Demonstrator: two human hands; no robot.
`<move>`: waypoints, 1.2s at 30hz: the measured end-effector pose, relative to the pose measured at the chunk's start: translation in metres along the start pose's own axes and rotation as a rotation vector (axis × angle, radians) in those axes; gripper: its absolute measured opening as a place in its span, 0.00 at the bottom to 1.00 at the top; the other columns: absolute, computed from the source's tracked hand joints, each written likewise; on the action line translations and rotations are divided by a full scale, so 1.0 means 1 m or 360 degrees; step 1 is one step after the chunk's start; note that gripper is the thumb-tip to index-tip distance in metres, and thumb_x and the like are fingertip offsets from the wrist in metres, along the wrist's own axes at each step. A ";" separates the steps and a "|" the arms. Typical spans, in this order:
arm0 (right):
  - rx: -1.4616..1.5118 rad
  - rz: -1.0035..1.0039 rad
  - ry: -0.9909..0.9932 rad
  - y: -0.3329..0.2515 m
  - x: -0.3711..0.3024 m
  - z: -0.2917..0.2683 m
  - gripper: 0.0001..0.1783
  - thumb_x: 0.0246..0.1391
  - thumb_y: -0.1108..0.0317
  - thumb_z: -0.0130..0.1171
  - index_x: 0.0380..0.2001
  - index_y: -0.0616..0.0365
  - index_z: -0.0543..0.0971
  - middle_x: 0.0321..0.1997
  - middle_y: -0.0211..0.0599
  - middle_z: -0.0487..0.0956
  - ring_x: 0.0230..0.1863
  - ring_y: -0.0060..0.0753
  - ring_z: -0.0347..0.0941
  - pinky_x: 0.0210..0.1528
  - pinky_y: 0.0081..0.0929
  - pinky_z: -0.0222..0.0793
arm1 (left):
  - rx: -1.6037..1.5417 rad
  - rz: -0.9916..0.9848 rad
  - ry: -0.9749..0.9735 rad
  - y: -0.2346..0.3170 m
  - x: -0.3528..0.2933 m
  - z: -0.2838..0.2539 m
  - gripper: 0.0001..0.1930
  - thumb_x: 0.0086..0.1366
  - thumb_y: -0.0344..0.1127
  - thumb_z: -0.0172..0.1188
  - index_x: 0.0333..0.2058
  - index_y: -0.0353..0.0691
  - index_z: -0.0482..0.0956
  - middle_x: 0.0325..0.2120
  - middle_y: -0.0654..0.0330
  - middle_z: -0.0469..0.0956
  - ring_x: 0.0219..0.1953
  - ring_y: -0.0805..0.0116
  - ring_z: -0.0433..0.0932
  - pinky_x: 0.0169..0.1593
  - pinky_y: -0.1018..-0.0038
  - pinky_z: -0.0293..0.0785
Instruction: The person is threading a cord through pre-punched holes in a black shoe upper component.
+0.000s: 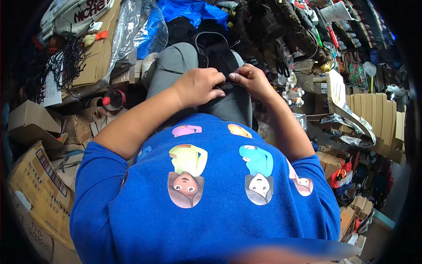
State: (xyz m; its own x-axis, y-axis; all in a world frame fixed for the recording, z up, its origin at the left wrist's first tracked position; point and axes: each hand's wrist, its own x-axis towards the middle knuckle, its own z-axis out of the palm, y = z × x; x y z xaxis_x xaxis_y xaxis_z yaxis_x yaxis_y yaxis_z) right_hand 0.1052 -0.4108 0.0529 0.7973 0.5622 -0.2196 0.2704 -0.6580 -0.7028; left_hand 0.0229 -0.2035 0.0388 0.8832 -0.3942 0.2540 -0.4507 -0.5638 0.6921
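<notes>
On my lap, between grey-clad legs point(173, 59), lies a black piece point(222, 59) with a curved grey edge, perhaps a shoe part; its exact kind is unclear. My left hand point(200, 86) is closed over its near left side, fingers curled and thumb toward them. What those fingers pinch is too small to make out. From the right, my right hand point(254, 81) pinches the near edge of the black piece between thumb and bent fingers. A thin dark cord point(181, 55) loops across the left trouser leg. The fingertips of both hands are close together but apart.
Cardboard boxes point(41, 189) crowd the left side. A bottle with a red cap point(115, 100) stands nearer my left arm. Tangled black cords point(66, 66) hang at the upper left. On the right are small bottles point(293, 94), a white curved frame point(347, 105) and stacked cardboard point(373, 112).
</notes>
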 end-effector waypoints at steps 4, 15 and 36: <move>0.0099 0.0066 0.0231 -0.016 -0.006 0.003 0.18 0.47 0.55 0.65 0.27 0.62 0.78 0.25 0.38 0.75 0.27 0.26 0.72 0.29 0.25 0.66 | 0.0003 -0.0029 0.0121 -0.001 -0.009 0.006 0.13 0.52 0.38 0.64 0.34 0.39 0.75 0.29 0.54 0.75 0.34 0.53 0.76 0.37 0.63 0.72; -0.0194 -0.0197 -0.0353 -0.024 -0.027 -0.017 0.18 0.53 0.65 0.59 0.19 0.65 0.67 0.17 0.27 0.60 0.22 0.17 0.55 0.23 0.25 0.54 | 0.0080 -0.0012 0.0040 0.005 -0.011 0.003 0.12 0.52 0.37 0.64 0.33 0.39 0.75 0.28 0.53 0.75 0.32 0.53 0.75 0.36 0.64 0.71; -0.0410 -0.0148 0.0009 -0.040 -0.029 -0.021 0.11 0.46 0.72 0.58 0.35 0.55 0.82 0.29 0.40 0.75 0.30 0.39 0.74 0.34 0.30 0.69 | -0.0102 0.0088 -0.0177 -0.047 0.038 -0.022 0.12 0.50 0.28 0.65 0.35 0.51 0.83 0.37 0.61 0.71 0.39 0.63 0.75 0.44 0.71 0.73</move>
State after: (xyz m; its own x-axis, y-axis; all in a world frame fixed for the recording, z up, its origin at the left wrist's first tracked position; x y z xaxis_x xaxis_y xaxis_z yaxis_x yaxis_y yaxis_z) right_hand 0.0828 -0.4118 0.1018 0.7653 0.6240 -0.1579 0.4706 -0.7098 -0.5241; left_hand 0.0800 -0.1764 0.0307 0.8359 -0.5033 0.2192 -0.4860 -0.4927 0.7219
